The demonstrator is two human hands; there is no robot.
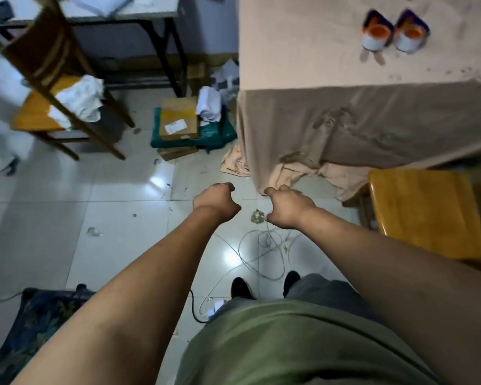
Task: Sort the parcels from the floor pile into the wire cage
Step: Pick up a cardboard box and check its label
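A pile of parcels lies on the tiled floor beside the draped table: a brown cardboard box (179, 119) with a white label rests on a teal bag parcel (217, 134), and a white bag parcel (210, 104) sits at the box's right. More white parcels (225, 77) lie behind. Both my arms are stretched forward over the floor, well short of the pile. My left hand (217, 202) is curled into a loose fist with nothing in it. My right hand (288, 207) is also curled and holds nothing. No wire cage is in view.
A table with a beige cloth (358, 120) fills the upper right, two small tubs (395, 31) on it. A yellow stool (425, 212) stands at right. A wooden chair (47, 87) with a white bag is at left. Cables (264, 245) lie by my feet. A dark rug (36, 323) is lower left.
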